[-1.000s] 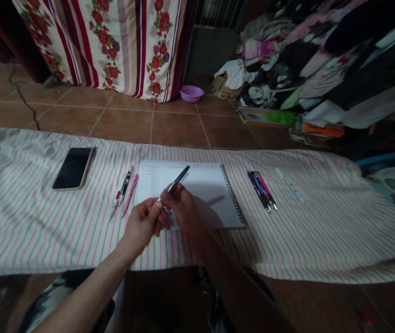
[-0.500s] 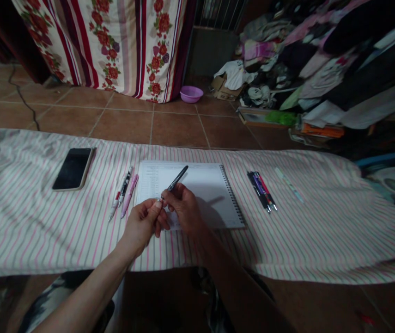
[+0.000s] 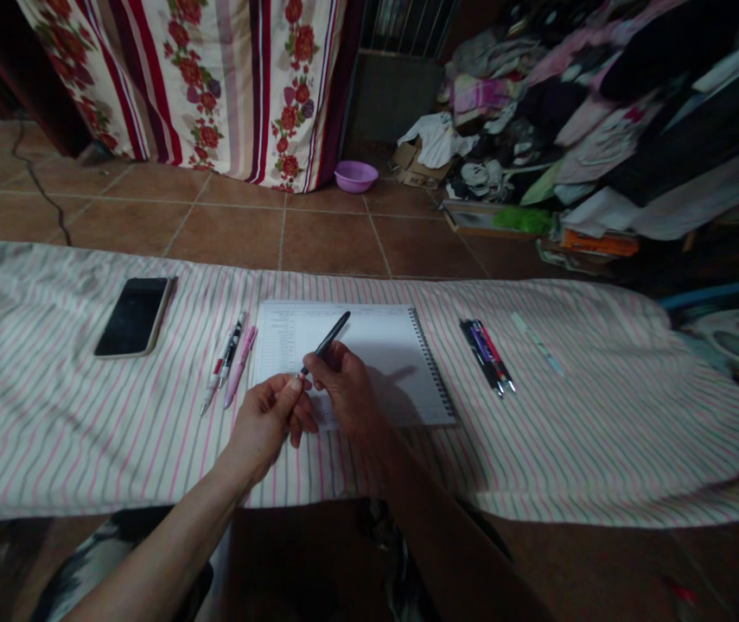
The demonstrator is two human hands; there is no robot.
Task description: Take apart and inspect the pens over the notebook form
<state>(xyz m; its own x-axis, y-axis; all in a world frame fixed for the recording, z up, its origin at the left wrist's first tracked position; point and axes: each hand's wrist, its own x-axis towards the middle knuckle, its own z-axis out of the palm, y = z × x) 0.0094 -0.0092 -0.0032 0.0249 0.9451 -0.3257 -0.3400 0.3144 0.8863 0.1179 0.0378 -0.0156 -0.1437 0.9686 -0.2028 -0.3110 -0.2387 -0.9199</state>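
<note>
My right hand (image 3: 347, 390) grips a black pen (image 3: 328, 339) that points up and away over an open spiral notebook (image 3: 382, 345). My left hand (image 3: 268, 423) pinches the pen's near tip, its fingers closed. Both hands hover over the notebook's lower left corner. The notebook lies on a pink-striped cloth (image 3: 84, 415) and has faint printed lines on its left side.
Left of the notebook lie several pens (image 3: 230, 361) and a dark phone (image 3: 134, 316). More pens (image 3: 487, 355) and a pale one (image 3: 538, 344) lie to the right. Beyond the cloth are tiled floor, a floral curtain (image 3: 213, 78), a purple bowl (image 3: 355, 175) and piled clothes (image 3: 538, 112).
The hands and pen have hardly moved; the view has shifted very slightly.
</note>
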